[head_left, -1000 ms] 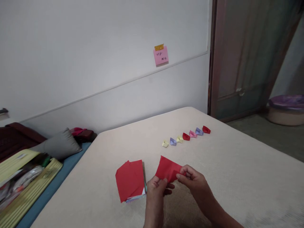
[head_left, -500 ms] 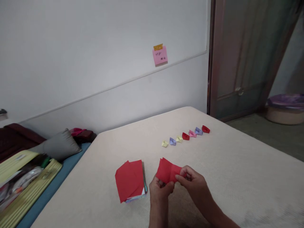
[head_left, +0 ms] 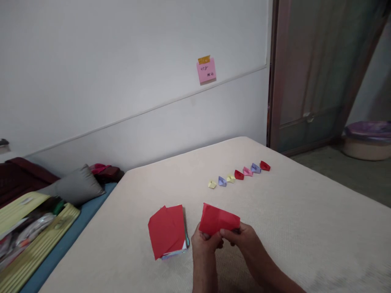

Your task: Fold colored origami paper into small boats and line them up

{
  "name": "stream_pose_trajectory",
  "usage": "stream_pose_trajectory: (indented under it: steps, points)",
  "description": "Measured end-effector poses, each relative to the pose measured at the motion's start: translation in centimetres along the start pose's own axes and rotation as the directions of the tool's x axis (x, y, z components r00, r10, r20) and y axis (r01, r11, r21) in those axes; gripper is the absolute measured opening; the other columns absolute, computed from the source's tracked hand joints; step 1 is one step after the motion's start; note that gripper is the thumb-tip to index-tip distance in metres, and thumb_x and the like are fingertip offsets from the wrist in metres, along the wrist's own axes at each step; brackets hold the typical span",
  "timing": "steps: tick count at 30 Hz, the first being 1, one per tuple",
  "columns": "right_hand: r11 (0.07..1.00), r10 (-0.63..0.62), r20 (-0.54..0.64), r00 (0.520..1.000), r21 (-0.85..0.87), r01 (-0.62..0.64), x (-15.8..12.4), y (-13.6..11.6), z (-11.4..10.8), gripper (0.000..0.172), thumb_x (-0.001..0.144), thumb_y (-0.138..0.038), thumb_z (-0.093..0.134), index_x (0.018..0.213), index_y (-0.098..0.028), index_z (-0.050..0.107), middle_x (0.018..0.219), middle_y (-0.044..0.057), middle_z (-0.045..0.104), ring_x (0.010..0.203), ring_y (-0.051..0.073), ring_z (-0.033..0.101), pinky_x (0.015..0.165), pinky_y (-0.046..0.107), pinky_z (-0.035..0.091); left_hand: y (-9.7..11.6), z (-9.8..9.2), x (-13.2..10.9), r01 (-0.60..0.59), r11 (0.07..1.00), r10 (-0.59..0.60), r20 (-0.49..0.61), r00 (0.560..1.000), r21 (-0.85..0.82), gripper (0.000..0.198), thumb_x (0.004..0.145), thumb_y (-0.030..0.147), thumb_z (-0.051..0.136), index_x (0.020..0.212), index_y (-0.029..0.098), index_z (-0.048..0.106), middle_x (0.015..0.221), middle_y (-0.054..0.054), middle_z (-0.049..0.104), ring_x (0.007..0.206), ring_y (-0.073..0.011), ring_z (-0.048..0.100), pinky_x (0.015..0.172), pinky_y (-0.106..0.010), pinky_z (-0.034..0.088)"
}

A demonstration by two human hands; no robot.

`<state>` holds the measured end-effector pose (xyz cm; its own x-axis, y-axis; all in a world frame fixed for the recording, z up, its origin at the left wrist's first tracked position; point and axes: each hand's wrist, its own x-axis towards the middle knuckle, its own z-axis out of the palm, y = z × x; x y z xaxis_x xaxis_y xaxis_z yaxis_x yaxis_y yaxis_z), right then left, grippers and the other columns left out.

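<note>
Both hands pinch one folded red paper (head_left: 218, 219) just above the cream table (head_left: 293, 228). My left hand (head_left: 205, 243) grips its lower left edge with closed fingers. My right hand (head_left: 242, 238) grips its lower right edge, fingers closed too. To the left of my hands lies a stack of paper sheets (head_left: 167, 230) with red on top. Farther back, a row of small folded paper shapes (head_left: 238, 175) in yellow, purple, red and pink runs across the table.
A pink sticky note (head_left: 207, 70) hangs on the white wall. Left of the table are a grey cushion (head_left: 75, 185) and a yellow tray (head_left: 33, 236) of clutter. A door (head_left: 314, 69) and a covered basin (head_left: 368, 139) stand at the right.
The red paper has been turned and flattened into a wider strip. Both hands have drawn closer together along its lower edge.
</note>
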<state>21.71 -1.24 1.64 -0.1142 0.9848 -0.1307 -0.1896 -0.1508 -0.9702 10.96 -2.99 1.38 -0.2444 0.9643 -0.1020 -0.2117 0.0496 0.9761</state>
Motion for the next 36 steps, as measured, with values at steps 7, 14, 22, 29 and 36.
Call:
stream_pose_trajectory:
  steps: [7, 14, 22, 29, 36]
  points:
    - [1.000, -0.013, -0.089, 0.996, -0.016, 0.011, 0.3, 0.1, -0.3, 0.015, 0.063, -0.027, 0.065, 0.056, -0.017, 0.056, 0.049, -0.005, 0.047, 0.051, 0.011, 0.037, 0.050, 0.025, 0.029, -0.2, 0.1, 0.2, 0.003, 0.999, -0.002, 0.029, 1.000, -0.044, 0.014, 0.066, 0.016, 0.068, 0.074, 0.014, 0.056, 0.052, 0.006, 0.048, 0.049, -0.0080, 0.040, 0.048, -0.021, 0.033]
    - [0.996, -0.020, -0.111, 0.994, -0.083, 0.011, 0.7, 0.4, -1.6, 0.030, 0.072, -0.035, 0.062, 0.054, -0.019, 0.043, 0.049, -0.006, 0.038, 0.050, 0.010, 0.031, 0.050, 0.024, 0.026, 0.0, -0.3, 0.2, 0.029, 0.998, -0.028, 0.018, 0.999, -0.061, 0.012, 0.067, 0.014, 0.064, 0.076, 0.013, 0.057, 0.057, 0.003, 0.054, 0.052, -0.0087, 0.044, 0.051, -0.022, 0.036]
    - [0.993, 0.029, 0.007, 1.000, -0.111, -0.028, 0.5, 0.1, -1.3, 0.028, 0.071, -0.030, 0.058, 0.051, -0.020, 0.040, 0.049, -0.006, 0.037, 0.051, 0.011, 0.032, 0.051, 0.025, 0.026, 0.2, -0.8, 0.5, 0.003, 0.976, -0.035, -0.141, 0.989, -0.219, 0.020, 0.068, 0.018, 0.068, 0.077, 0.017, 0.051, 0.053, 0.008, 0.046, 0.049, -0.0065, 0.044, 0.050, -0.018, 0.036]
    - [0.990, 0.071, 0.162, 0.984, -0.134, -0.049, 0.2, 0.4, -0.7, 0.017, 0.068, -0.025, 0.055, 0.054, -0.017, 0.050, 0.051, -0.004, 0.044, 0.051, 0.011, 0.039, 0.051, 0.024, 0.029, 0.6, -1.0, 0.3, 0.013, 0.972, -0.071, -0.241, 0.968, -0.235, 0.031, 0.070, 0.025, 0.069, 0.095, 0.017, 0.053, 0.055, 0.005, 0.054, 0.047, -0.0078, 0.049, 0.045, -0.017, 0.036]
    - [0.986, 0.058, 0.147, 0.987, -0.161, -0.034, 0.4, 0.6, -0.8, 0.021, 0.073, -0.030, 0.057, 0.057, -0.015, 0.056, 0.052, -0.003, 0.048, 0.052, 0.012, 0.042, 0.051, 0.024, 0.031, 1.1, -0.6, -0.3, 0.038, 0.965, -0.075, -0.134, 0.988, -0.261, 0.024, 0.073, 0.021, 0.065, 0.093, 0.017, 0.054, 0.072, 0.001, 0.061, 0.063, -0.0111, 0.062, 0.056, -0.020, 0.046]
